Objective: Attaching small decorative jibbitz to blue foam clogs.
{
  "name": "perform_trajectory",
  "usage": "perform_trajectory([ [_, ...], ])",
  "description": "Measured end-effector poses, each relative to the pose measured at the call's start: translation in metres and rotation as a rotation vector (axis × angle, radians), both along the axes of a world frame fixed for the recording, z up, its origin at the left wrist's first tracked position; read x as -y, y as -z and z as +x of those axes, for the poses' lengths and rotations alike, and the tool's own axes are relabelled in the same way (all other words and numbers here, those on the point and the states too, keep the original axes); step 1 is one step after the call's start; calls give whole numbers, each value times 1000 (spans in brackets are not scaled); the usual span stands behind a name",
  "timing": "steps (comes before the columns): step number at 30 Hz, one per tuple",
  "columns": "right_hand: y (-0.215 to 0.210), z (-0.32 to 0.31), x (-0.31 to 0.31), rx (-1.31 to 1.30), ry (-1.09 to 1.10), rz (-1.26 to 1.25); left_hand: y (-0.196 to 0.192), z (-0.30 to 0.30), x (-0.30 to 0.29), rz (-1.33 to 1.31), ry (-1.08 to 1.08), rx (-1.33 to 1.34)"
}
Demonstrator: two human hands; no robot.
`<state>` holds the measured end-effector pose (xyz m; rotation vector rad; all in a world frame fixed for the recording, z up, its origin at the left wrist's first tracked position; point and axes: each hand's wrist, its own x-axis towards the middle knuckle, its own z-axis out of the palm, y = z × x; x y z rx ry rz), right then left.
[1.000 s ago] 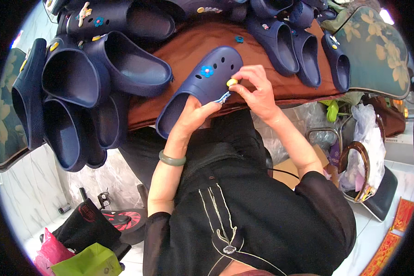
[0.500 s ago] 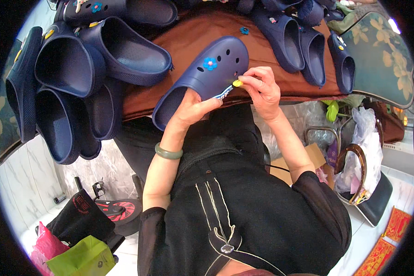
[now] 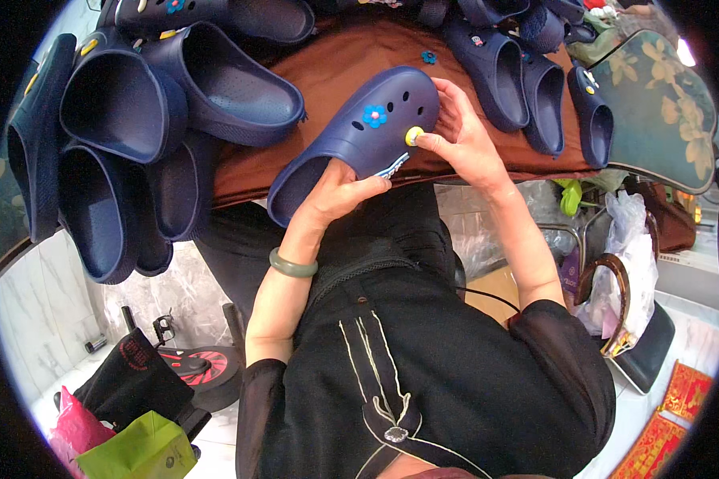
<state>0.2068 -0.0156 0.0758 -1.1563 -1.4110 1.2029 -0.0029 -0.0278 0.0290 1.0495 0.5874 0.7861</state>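
Observation:
A navy blue clog (image 3: 399, 88) is held up over the near edge of the brown cloth, its toe pointing away to the right. My left hand (image 3: 331, 194) grips it from the opening; its fingers are hidden inside and the thumb lies along the outer side. My right hand (image 3: 471, 148) clasps the toe's right side. Its thumb presses at a round yellow charm (image 3: 413, 134) on the upper, while the other fingers curl behind the toe. A blue flower charm (image 3: 375, 116) and a blue-and-white lettered charm (image 3: 393, 166) are also on the clog.
Several navy clogs (image 3: 120, 104) are piled at the left; more clogs (image 3: 487, 72) line the right. A loose blue flower charm (image 3: 429, 57) lies on the brown cloth (image 3: 335, 56). Below right, a plastic bag (image 3: 631, 223) hangs near a chair. Bags (image 3: 140, 447) stand lower left.
The yellow charm, pinched in my right fingertips before, now sits against the clog's upper. My right hand has opened out and wrapped round the toe. My left hand keeps its grip.

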Motion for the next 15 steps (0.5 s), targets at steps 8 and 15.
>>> perform_trajectory([
  [8,6,-4,-9,138,-31,-17,4,1,3,-5,5,6],
  [15,19,3,-20,101,-2,-12,4,10,-2,122,-82,-105],
])
